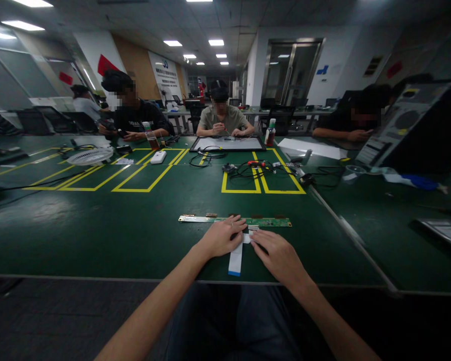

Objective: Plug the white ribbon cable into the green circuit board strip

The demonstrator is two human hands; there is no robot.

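A long narrow green circuit board [272,222] lies crosswise on the table in front of me, with a silvery strip along its left part. My left hand [223,236] rests over its middle, fingers pressing the board and thumb by the white flat ribbon cable [235,258]. That cable bends from the board's near edge toward me and ends in a blue tip. My right hand [276,250] is closed, its fingertips pinching the cable's upper end near the board. The fingertips hide the exact joint between cable and board.
Yellow tape [240,191] marks boxes on the green table [97,225]. Farther off lie black cables [244,170], a white box [158,157], a fan grille [90,156] and bottles [270,133]. A person [225,115] works opposite at a flat panel [227,144]. A computer case [406,120] stands right.
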